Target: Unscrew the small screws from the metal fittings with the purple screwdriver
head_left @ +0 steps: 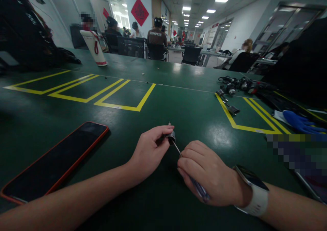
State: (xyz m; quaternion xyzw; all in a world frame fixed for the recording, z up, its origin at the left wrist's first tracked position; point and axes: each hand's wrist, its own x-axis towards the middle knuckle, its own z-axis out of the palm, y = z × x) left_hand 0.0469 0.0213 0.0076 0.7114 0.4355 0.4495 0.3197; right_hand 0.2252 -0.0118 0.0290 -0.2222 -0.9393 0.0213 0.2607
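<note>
My left hand point(150, 147) pinches a small dark metallic part point(171, 136) with a rounded, hollow end, and a thin tip sticks up from its far side. The fingers cover much of it, so its kind is unclear. In my right hand point(204, 173) is a screwdriver point(177, 148) with a see-through purplish handle, its fingers wrapped round it. The metal shaft points up and left, and its tip reaches the open end of the part. Whether the tip touches inside is hidden. Both hands are just above the green table point(163, 207).
A phone in an orange case point(58, 156) lies at left. Yellow tape outlines point(117, 107) mark the table. Several dark metal parts point(231, 88) and a blue glove point(301, 122) lie at right. A paper cup point(95, 47) stands far left. People sit beyond the table.
</note>
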